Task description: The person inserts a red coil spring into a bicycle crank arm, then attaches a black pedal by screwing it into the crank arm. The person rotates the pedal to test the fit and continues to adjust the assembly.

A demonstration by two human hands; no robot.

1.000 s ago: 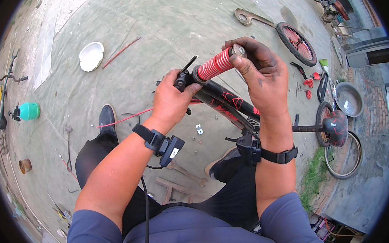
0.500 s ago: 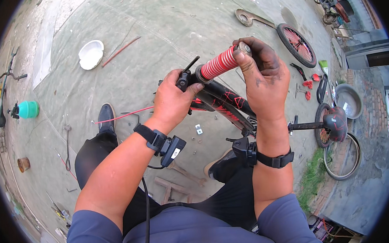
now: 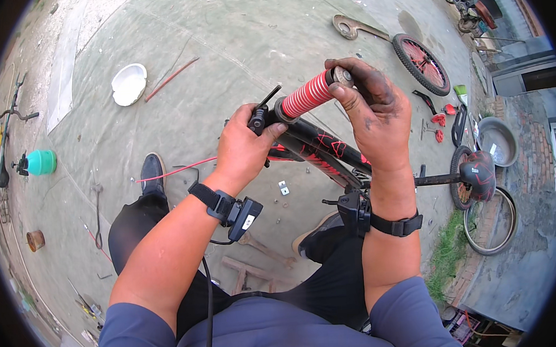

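Note:
A red coil shock absorber [image 3: 307, 96], its spring striped with pale gaps, slants up to the right in front of me. My right hand [image 3: 380, 119], its fingers dark with grease, pinches the round metal end [image 3: 342, 76] between thumb and fingers. My left hand [image 3: 241, 147] is closed round a black fitting [image 3: 259, 118] with a thin rod sticking out, beside the shock's lower left end. Below both hands runs a black and red bicycle frame [image 3: 327, 146], partly hidden by my right forearm. How the shock joins the frame cannot be made out.
A wheel [image 3: 421, 63], a large wrench [image 3: 361, 27] and a metal basin [image 3: 497, 142] lie right. The frame's saddle [image 3: 477, 175] is near a bare rim [image 3: 492, 224]. A white dish [image 3: 129, 84], red rod [image 3: 171, 79] and green spray bottle [image 3: 40, 162] are left.
Both hands keep their grips. The shock and my hands sit slightly further left and lower in the picture, and the background has shifted a little too.

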